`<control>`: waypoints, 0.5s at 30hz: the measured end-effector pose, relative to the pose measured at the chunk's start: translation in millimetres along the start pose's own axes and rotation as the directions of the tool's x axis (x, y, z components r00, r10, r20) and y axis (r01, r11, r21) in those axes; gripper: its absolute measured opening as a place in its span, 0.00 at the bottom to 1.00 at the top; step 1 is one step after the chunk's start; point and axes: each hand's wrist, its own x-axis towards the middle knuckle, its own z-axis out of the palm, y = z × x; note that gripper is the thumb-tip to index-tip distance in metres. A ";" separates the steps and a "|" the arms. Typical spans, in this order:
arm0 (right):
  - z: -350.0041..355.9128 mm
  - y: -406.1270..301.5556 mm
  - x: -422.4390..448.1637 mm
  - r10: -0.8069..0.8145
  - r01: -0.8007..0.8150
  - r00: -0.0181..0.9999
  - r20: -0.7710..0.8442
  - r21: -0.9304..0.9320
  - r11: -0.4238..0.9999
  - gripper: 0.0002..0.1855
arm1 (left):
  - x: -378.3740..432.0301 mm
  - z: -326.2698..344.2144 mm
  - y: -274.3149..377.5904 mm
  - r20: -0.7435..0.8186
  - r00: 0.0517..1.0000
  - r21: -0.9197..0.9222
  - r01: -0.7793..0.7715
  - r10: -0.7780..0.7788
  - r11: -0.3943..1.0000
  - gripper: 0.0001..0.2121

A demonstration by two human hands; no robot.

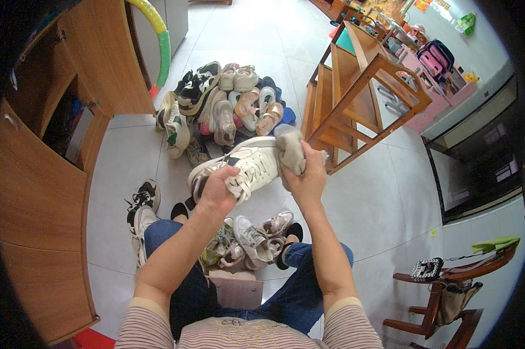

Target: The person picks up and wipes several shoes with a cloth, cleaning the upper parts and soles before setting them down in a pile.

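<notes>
My left hand [220, 187] grips a white lace-up sneaker [257, 168] around its heel end, with the thumb by the laces. The shoe is held up in front of me, its toe turned to the right. In my right hand [309, 174] is a bunched grey cloth [292, 148], pressed against the toe of the sneaker. Part of the cloth is hidden behind my fingers. Between my feet, a white sneaker [251, 240] lies among several other shoes. Beside my left leg are a black-and-white sneaker [144, 198] and a white one [143, 220].
A heap of shoes and sandals [225, 107] covers the floor ahead. To its right a wooden shoe rack [350, 100] leans at an angle. A wooden cabinet [44, 209] with an open door [99, 56] lines the left side. A wooden chair [437, 301] stands at the lower right.
</notes>
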 end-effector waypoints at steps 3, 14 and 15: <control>1.4 4.4 -18.5 -0.002 0.017 0.986 0.167 -0.090 0.996 0.29 | 2.5 -1.0 10.6 -0.142 0.987 0.029 -0.073 0.076 0.997 0.23; -5.3 -6.7 -14.3 0.231 -0.230 0.957 0.177 -0.029 0.973 0.27 | 22.8 -18.0 14.4 -0.269 0.962 -0.106 -0.085 0.054 0.991 0.22; -2.6 -5.7 -11.6 0.255 -0.264 0.960 0.118 0.074 0.962 0.28 | 20.9 -14.0 15.4 -0.308 0.950 -0.112 -0.085 0.047 0.990 0.23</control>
